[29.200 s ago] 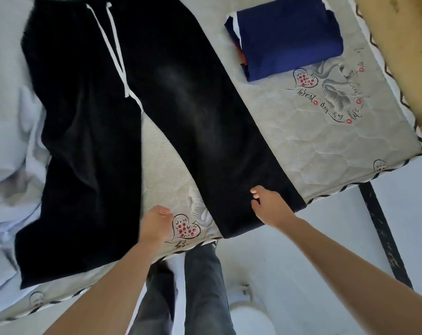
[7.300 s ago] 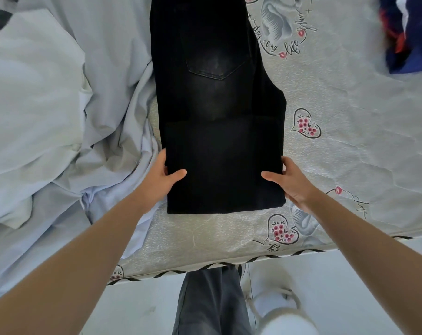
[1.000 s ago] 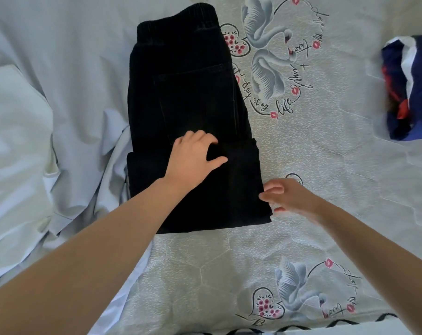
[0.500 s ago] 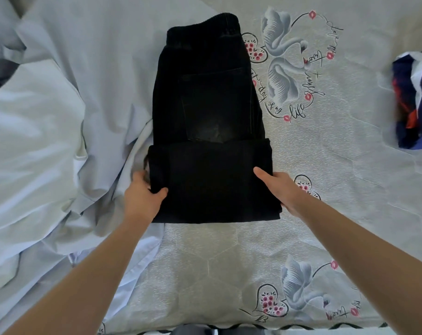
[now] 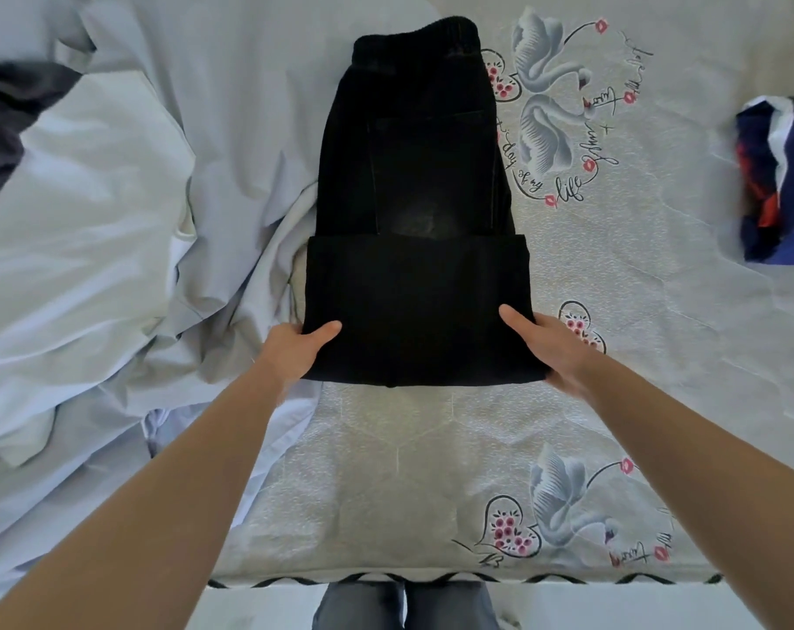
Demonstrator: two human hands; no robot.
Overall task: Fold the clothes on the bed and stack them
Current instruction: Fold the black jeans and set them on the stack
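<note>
The black trousers [image 5: 413,197] lie lengthwise on the grey mattress [image 5: 636,275], waistband at the far end, the leg ends folded up over the seat as a thick near panel. My left hand [image 5: 295,350] grips the near left corner of that folded panel, thumb on top and fingers under the cloth. At the near right corner my right hand [image 5: 549,345] holds the fold the same way, thumb on top. A folded navy garment [image 5: 781,179] with red and white showing sits at the right edge.
Crumpled pale blue sheets [image 5: 90,266] cover the bed's left side, with a dark cloth [image 5: 8,125] at the far left. The mattress's front edge [image 5: 431,579] runs along the bottom, my legs below it.
Half a second ago both hands were taking the sides of the folded panel; now both thumbs lie on top at its near corners. A second ago the left hand pressed on top of the fold.
</note>
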